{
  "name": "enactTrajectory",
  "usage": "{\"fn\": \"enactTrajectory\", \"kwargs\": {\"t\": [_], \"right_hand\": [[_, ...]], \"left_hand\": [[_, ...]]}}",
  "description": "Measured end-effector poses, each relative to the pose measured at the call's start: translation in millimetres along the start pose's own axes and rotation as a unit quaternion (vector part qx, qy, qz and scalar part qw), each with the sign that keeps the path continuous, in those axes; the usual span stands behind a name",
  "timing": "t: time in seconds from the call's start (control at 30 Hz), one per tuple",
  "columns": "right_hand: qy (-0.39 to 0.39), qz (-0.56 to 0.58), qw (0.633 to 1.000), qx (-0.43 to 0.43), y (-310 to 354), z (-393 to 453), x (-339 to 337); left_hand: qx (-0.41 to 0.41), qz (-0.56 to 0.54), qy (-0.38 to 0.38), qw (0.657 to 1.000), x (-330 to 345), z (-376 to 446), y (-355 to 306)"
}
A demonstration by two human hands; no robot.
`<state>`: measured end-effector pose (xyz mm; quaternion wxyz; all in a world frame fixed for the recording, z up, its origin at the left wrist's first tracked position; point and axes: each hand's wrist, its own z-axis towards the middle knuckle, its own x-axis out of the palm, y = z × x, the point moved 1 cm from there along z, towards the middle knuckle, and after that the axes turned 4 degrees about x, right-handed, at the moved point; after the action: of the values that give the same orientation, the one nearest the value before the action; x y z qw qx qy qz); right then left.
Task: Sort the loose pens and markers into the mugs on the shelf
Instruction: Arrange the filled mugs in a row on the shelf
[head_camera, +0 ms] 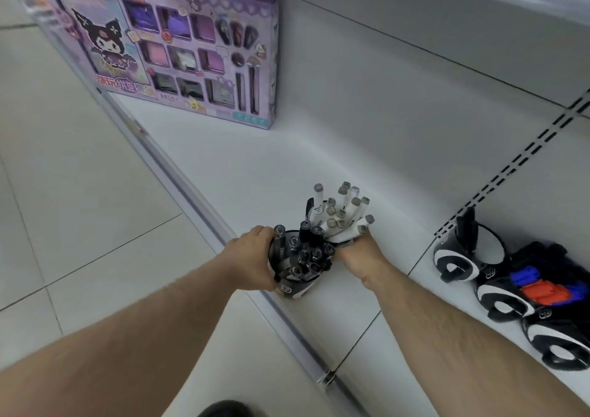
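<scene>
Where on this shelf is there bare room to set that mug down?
Bare white shelf runs between the purple boxed gift set and the black mug of dark pens. Crowded on the right, where black-and-white mugs stand together.

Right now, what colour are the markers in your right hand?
White markers with grey caps, in the head view.

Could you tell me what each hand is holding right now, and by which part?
Left hand grips the black mug round its side wall. Right hand grips a bundle of white markers by their lower ends.
</scene>
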<state>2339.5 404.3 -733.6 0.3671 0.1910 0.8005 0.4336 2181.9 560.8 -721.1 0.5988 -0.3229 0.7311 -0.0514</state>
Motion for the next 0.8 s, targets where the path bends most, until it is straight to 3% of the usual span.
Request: {"fn": "enactTrajectory", "kwargs": {"t": [0.1, 0.33, 0.6, 0.7, 0.77, 0.8], "right_hand": [[-0.056, 0.034, 0.998, -0.008, -11, -13, -1], [-0.137, 0.132, 0.98, 0.064, -61, -87, -50], [-0.038, 0.043, 0.995, 0.081, -107, -175, -103], [-0.033, 0.024, 0.995, 0.091, -120, -189, -113], [-0.031, 0.033, 0.994, 0.103, -125, -193, -116], [-0.026, 0.041, 0.993, 0.106, -125, -194, -118]], "left_hand": [[-0.01, -0.015, 0.013, 1.0, 3, -2, 5], [-0.05, -0.078, 0.022, 0.995, 20, -22, -14], [-0.058, -0.143, 0.023, 0.988, 68, -46, -82], [-0.1, -0.129, -0.024, 0.986, 73, -54, -90], [-0.129, -0.067, -0.13, 0.981, 70, -68, -93], [-0.097, -0.036, -0.215, 0.971, 69, -75, -93]]}}
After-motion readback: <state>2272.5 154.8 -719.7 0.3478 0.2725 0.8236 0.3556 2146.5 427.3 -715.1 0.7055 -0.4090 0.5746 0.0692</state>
